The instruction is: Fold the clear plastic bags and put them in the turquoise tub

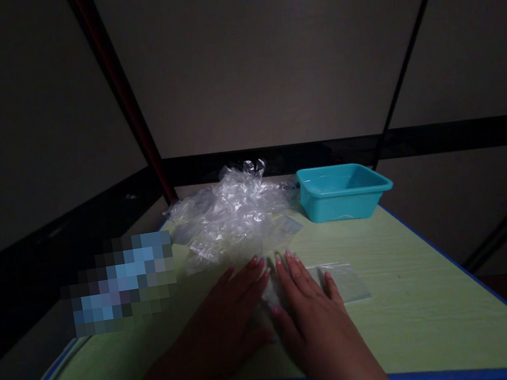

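Note:
A clear plastic bag (351, 283) lies flat on the light green table (423, 304), partly covered by my hands. My right hand (309, 308) rests on it palm down, fingers stretched out and pointing forward. Beside it on the left, my left hand (238, 310) also lies flat with its fingers extended, close to the bag's left part. The fingertips of both hands nearly meet. Just beyond them is a loose heap of crumpled clear plastic bags (238, 211).
At the back right of the table stands a turquoise plastic basin (344, 205). A blurred-out bluish item (128, 275) is at the left edge. Blue trim (466, 272) runs along the table's border, with dark-banded walls (262, 55) behind.

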Action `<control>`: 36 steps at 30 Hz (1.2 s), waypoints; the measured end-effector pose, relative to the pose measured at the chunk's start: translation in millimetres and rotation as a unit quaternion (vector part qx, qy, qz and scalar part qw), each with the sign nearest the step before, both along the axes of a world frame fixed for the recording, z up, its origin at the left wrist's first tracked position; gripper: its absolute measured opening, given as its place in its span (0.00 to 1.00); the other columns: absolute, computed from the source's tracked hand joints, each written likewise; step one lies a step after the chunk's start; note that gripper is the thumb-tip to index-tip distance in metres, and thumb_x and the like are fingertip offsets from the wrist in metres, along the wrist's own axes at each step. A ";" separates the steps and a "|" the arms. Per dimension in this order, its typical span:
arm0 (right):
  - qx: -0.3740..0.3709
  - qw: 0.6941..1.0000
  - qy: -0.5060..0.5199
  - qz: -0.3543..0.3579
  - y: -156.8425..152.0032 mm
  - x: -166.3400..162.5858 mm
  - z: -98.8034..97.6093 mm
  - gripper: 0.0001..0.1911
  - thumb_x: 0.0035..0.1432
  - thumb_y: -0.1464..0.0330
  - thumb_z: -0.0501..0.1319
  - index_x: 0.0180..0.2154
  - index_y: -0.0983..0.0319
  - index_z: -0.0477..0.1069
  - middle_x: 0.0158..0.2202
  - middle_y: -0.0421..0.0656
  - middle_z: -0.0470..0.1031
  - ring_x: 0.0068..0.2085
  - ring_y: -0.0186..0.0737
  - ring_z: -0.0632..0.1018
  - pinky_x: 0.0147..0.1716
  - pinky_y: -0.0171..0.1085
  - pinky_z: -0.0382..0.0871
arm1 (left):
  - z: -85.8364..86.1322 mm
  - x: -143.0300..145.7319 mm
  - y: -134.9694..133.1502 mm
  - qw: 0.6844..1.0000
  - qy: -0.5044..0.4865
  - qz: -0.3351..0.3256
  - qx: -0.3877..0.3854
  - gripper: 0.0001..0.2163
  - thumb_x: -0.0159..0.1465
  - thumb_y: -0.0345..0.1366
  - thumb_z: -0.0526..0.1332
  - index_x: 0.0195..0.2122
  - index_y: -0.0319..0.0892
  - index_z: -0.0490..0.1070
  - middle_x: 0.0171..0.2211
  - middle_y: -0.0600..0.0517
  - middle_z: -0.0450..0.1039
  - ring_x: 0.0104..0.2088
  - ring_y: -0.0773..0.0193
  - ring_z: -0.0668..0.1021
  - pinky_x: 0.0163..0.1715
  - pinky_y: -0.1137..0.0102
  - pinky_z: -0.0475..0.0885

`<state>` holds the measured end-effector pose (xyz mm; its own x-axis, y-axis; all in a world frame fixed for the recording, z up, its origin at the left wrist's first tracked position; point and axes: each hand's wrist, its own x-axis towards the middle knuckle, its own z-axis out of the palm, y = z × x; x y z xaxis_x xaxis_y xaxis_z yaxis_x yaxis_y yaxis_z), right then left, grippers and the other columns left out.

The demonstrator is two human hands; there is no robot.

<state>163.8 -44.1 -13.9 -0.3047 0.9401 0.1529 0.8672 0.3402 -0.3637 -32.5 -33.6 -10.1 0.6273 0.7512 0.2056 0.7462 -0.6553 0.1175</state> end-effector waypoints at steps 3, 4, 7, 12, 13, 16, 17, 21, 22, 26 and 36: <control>0.006 0.999 -0.018 -0.042 2.0 15.7 0.6 0.31 0.62 0.61 0.45 0.65 0.56 0.41 0.66 0.39 0.41 0.66 0.45 0.46 0.60 0.61 0.39 | 4.1 5.2 3.8 1.000 0.009 -0.018 -0.012 0.32 0.67 0.51 0.49 0.66 0.43 0.39 0.66 0.46 0.41 0.65 0.54 0.49 0.62 0.55 0.47; 0.010 0.998 -0.025 -0.064 3.6 23.5 -0.3 0.30 0.63 0.60 0.45 0.65 0.57 0.44 0.66 0.40 0.43 0.65 0.47 0.48 0.59 0.62 0.39 | 5.3 5.8 6.4 1.000 0.010 -0.023 -0.016 0.32 0.67 0.51 0.49 0.66 0.44 0.39 0.66 0.47 0.40 0.65 0.54 0.49 0.62 0.55 0.47; 0.042 0.985 -0.041 -0.165 9.9 51.3 -4.1 0.28 0.62 0.59 0.45 0.61 0.61 0.55 0.64 0.47 0.53 0.64 0.52 0.53 0.57 0.64 0.44 | 8.2 7.8 13.2 0.998 0.008 -0.051 -0.048 0.33 0.66 0.53 0.50 0.66 0.45 0.39 0.66 0.48 0.40 0.65 0.55 0.48 0.62 0.57 0.46; 0.070 0.950 -0.063 -0.299 13.0 85.9 -3.8 0.20 0.59 0.58 0.50 0.43 0.64 0.72 0.46 0.54 0.72 0.49 0.60 0.69 0.43 0.56 0.63 | 10.5 14.6 13.9 0.989 0.003 -0.095 -0.112 0.33 0.64 0.54 0.52 0.66 0.48 0.42 0.66 0.49 0.40 0.65 0.53 0.49 0.62 0.55 0.47; 0.067 0.947 -0.068 -0.308 12.3 88.3 -2.7 0.19 0.59 0.58 0.50 0.40 0.63 0.72 0.43 0.53 0.73 0.47 0.59 0.70 0.40 0.54 0.64 | 10.6 15.6 13.2 0.988 0.004 -0.097 -0.116 0.33 0.64 0.54 0.52 0.66 0.48 0.42 0.66 0.49 0.40 0.65 0.52 0.49 0.62 0.55 0.47; 0.053 0.941 -0.084 -0.323 10.1 88.3 0.0 0.18 0.58 0.56 0.51 0.35 0.60 0.71 0.40 0.51 0.72 0.46 0.59 0.69 0.36 0.53 0.64 | 10.1 16.9 11.5 0.989 0.014 -0.091 -0.116 0.33 0.64 0.55 0.51 0.66 0.48 0.42 0.66 0.49 0.39 0.65 0.53 0.48 0.62 0.54 0.46; 0.047 0.942 -0.088 -0.321 9.7 86.9 0.4 0.18 0.58 0.55 0.51 0.34 0.60 0.71 0.40 0.51 0.72 0.45 0.59 0.69 0.36 0.52 0.64 | 9.9 16.8 11.1 0.989 0.016 -0.089 -0.115 0.33 0.64 0.55 0.51 0.66 0.49 0.41 0.66 0.49 0.39 0.65 0.53 0.48 0.62 0.54 0.46; 0.038 0.944 -0.106 -0.311 9.6 80.6 0.1 0.20 0.57 0.52 0.53 0.32 0.62 0.69 0.39 0.52 0.71 0.45 0.59 0.68 0.35 0.51 0.64 | 9.0 16.1 10.2 0.990 0.002 -0.091 -0.110 0.32 0.64 0.54 0.52 0.66 0.49 0.42 0.66 0.50 0.40 0.65 0.52 0.49 0.62 0.55 0.46; 0.041 0.944 -0.111 -0.308 9.7 79.2 -0.2 0.20 0.56 0.51 0.53 0.33 0.62 0.69 0.39 0.52 0.71 0.44 0.58 0.68 0.35 0.50 0.64 | 8.9 16.0 10.0 0.990 -0.001 -0.091 -0.109 0.32 0.65 0.54 0.52 0.66 0.49 0.43 0.66 0.50 0.40 0.65 0.52 0.49 0.62 0.55 0.46; 0.046 0.947 -0.119 -0.293 10.2 75.0 -0.8 0.22 0.55 0.50 0.55 0.33 0.63 0.69 0.38 0.51 0.71 0.43 0.57 0.69 0.35 0.50 0.64 | 8.3 16.3 9.8 0.990 0.012 -0.092 -0.104 0.32 0.65 0.54 0.51 0.66 0.48 0.42 0.66 0.49 0.39 0.65 0.52 0.48 0.62 0.54 0.46; 0.012 0.963 -0.076 -0.257 15.2 82.3 -7.3 0.14 0.55 0.56 0.54 0.31 0.59 0.69 0.37 0.51 0.72 0.42 0.57 0.70 0.30 0.45 0.61 | 6.7 16.4 10.1 0.991 0.009 -0.093 -0.097 0.31 0.64 0.54 0.52 0.65 0.52 0.45 0.66 0.50 0.41 0.64 0.50 0.49 0.61 0.52 0.48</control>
